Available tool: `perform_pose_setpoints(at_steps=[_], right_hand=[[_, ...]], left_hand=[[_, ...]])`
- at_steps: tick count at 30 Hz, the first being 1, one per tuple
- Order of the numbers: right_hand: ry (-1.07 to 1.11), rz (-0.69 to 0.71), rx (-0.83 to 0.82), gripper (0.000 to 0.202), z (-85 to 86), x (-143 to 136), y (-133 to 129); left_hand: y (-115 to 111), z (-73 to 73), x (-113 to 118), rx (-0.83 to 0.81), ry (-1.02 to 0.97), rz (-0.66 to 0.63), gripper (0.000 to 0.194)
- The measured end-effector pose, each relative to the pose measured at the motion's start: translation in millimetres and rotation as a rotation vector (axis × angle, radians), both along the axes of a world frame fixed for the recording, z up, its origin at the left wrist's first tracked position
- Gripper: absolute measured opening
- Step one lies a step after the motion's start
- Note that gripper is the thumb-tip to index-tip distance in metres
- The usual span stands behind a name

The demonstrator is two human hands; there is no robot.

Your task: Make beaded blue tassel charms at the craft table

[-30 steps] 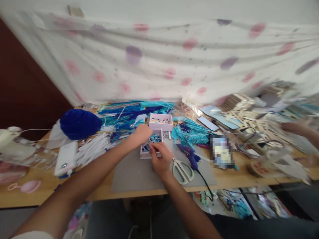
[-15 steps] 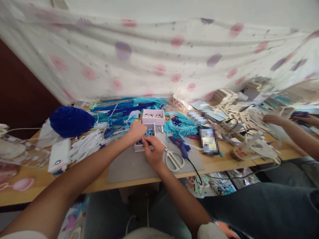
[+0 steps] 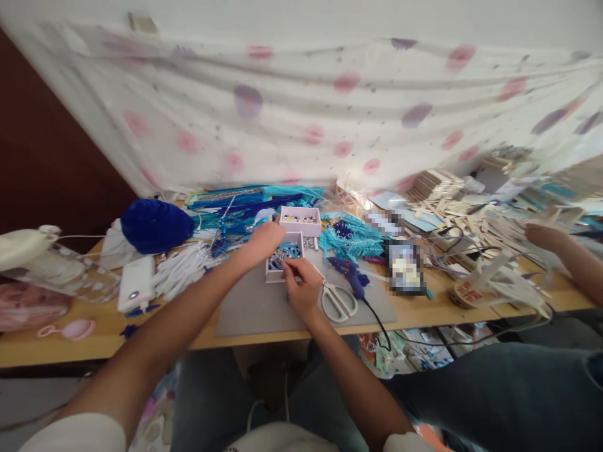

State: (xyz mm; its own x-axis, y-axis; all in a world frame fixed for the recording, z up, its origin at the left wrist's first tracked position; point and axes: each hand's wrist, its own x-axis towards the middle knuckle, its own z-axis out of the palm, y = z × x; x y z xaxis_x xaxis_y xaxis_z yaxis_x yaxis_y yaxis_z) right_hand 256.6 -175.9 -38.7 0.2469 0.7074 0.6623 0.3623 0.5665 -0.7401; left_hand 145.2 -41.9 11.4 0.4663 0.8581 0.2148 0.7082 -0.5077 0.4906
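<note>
My left hand (image 3: 268, 242) has its fingers curled at the far left side of a small white box (image 3: 269, 274) that holds blue pieces. Its fingertips are hidden, so what it grips does not show. Over the near right part of the same box, my right hand (image 3: 304, 290) makes a pinch with thumb and fingers; anything between them is too small to name. Behind stands a second white box (image 3: 300, 230) with small coloured beads. White-handled scissors (image 3: 340, 302) lie right of my right hand, beside a blue glue gun (image 3: 349, 273) on a grey mat (image 3: 249, 317).
Turquoise fringed pieces (image 3: 353, 242) lie right of the boxes, near a phone-like device (image 3: 405, 269). At left are a blue plush bundle (image 3: 156, 226), white strips (image 3: 186, 270) and a white power bank (image 3: 136, 284). Another person's hand (image 3: 541, 237) is among wooden sticks at right.
The view has turned slightly left, so everything appears further right. My hands stay at the same box, the left raised slightly. Less of the other person's arms shows.
</note>
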Motion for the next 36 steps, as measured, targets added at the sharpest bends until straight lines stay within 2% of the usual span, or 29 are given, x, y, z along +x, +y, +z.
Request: perform_pose_setpoints(at_steps=[2, 3, 5, 8, 11, 14, 17, 21, 30, 36], right_hand=[[0.018, 0.027, -0.011, 0.013, 3.3, -1, -1], [0.021, 0.044, -0.021, 0.013, 5.6, -2, -2], [0.013, 0.090, -0.047, 0.012, 11.1, -6, -4], [-0.007, 0.187, -0.078, 0.012, 19.6, -14, -6], [-0.034, 0.276, -0.108, 0.012, 25.1, -25, -6], [-0.053, 0.306, -0.131, 0.012, 26.2, -33, -4], [-0.051, 0.301, -0.161, 0.011, 24.6, -35, -2], [-0.015, 0.301, -0.195, 0.011, 22.0, -32, -1], [0.002, 0.337, -0.232, 0.010, 25.5, -34, 1], [0.015, 0.361, -0.240, 0.010, 26.0, -33, 5]], left_hand=[[-15, 6.5, -18, -0.022, -0.083, 0.038, 0.010], [-25, 6.8, -28, -0.096, -0.267, 0.062, 0.009], [-51, 0.9, -45, -0.355, -0.709, 0.091, 0.013], [-90, -17.4, -62, -0.629, -1.230, 0.192, 0.029], [-114, -34.4, -67, -0.823, -1.535, 0.188, 0.032], [-121, -43.8, -66, -0.942, -1.728, 0.143, 0.025], [-120, -47.7, -64, -0.991, -1.846, 0.102, 0.017], [-119, -50.2, -61, -0.998, -1.907, 0.071, 0.012], [-120, -53.1, -53, -0.969, -1.948, 0.196, 0.007], [-119, -52.8, -54, -0.968, -1.968, 0.202, 0.005]])
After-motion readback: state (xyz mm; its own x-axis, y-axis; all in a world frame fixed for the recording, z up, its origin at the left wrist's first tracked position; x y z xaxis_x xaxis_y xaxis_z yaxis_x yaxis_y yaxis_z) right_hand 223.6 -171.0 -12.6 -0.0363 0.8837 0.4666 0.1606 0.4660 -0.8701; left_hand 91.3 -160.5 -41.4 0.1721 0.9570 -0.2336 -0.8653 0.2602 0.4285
